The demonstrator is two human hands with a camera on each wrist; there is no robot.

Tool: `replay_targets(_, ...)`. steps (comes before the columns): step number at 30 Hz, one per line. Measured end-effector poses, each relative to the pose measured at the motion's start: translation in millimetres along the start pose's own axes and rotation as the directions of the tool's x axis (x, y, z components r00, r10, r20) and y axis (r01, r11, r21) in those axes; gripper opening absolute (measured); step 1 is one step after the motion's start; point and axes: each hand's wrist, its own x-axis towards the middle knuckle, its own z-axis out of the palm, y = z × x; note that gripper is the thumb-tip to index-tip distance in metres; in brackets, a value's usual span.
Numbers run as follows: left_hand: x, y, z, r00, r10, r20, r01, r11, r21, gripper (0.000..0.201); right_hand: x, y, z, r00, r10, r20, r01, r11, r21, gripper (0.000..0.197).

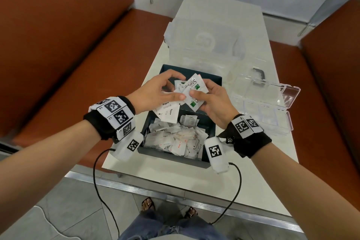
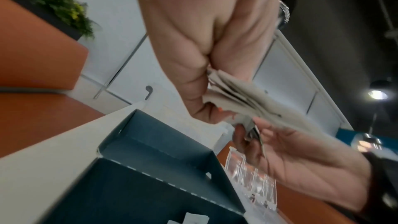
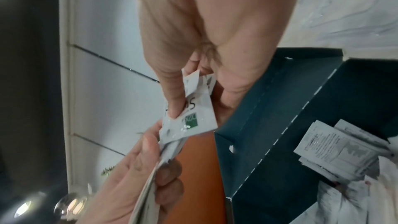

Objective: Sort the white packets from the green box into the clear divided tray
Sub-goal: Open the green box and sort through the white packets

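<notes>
Only our head view shows the clear divided tray [image 1: 272, 111] beside the green box [image 1: 212, 122]; above that box, left hand [image 1: 155, 91] and right hand [image 1: 214, 101] each grip white packets [image 1: 191, 88].

White table [image 1: 224, 15], orange benches [image 1: 64, 48], grey tiled floor [image 1: 64, 210].

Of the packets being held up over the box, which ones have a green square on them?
The packets in the right hand: these green-marked packets show green squares, while the left hand holds pepper packets printed only in black.
</notes>
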Motion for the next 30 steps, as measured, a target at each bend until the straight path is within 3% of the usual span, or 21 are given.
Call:
replay_targets(3, 1.0, -3.5, -3.9, 0.991, -0.073, -0.112, 0.065, 0.995, -0.072, 0.049, -0.7, -0.7, -4.7, 0.999, 0.015, -0.052, -0.010, 0.996, 0.093, 0.038)
replay_targets(6, 3.6, -8.8, -8.8, 0.941, -0.148, -0.303, 0.114, 0.985, -0.128, 0.026, -4.8, -3.4, -9.8, 0.997, 0.048, -0.062, -0.036, 0.982, 0.185, 0.039)
replay_targets(9, 8.0, -13.8, -5.9, 0.856, -0.219, -0.468, 0.159, 0.974, -0.163, 0.011, -11.7, -3.7, -7.2, 0.994, 0.098, 0.042, -0.106, 0.957, 0.270, 0.034)
replay_targets(11, 11.5, -10.9, 4.4, 0.838, -0.234, -0.493, 0.179, 0.971, -0.156, 0.008, -14.8, -0.8, 2.0, 0.982, 0.133, 0.137, -0.166, 0.947, 0.276, 0.036)
replay_targets(15, 18.7, 1.5, 31.1, 0.861, -0.295, -0.415, 0.187, 0.941, -0.282, 0.019, -13.8, 5.5, 16.1, 0.968, 0.200, 0.149, -0.222, 0.963, 0.154, 0.028)
replay_targets(18, 19.3, 10.7, 38.2, 0.838, -0.473, -0.273, 0.245, 0.772, -0.586, 0.029, -12.6, 4.8, 12.4, 0.971, 0.205, 0.124, -0.220, 0.968, 0.122, 0.027)
replay_targets(20, 17.4, 13.7, 37.2, 0.830, -0.525, -0.191, 0.285, 0.692, -0.663, 0.034, -13.2, 3.1, 8.2, 0.969, 0.211, 0.126, -0.221, 0.973, 0.072, 0.026)
replay_targets(25, 14.7, 14.8, 29.9, 0.886, -0.461, -0.061, 0.244, 0.572, -0.783, 0.034, -12.9, -7.7, 3.6, 0.971, 0.179, 0.162, -0.191, 0.979, 0.068, 0.031)
replay_targets(28, 12.6, 12.3, 27.0, 0.907, -0.408, 0.109, 0.275, 0.375, -0.885, 0.044, -12.6, -15.6, 4.8, 0.965, 0.164, 0.204, -0.183, 0.980, 0.083, 0.030)
replay_targets(30, 10.8, 11.2, 26.9, 0.913, -0.302, 0.274, 0.352, 0.246, -0.903, 0.061, -11.5, -18.9, 7.6, 0.968, 0.159, 0.193, -0.172, 0.984, 0.049, 0.028)
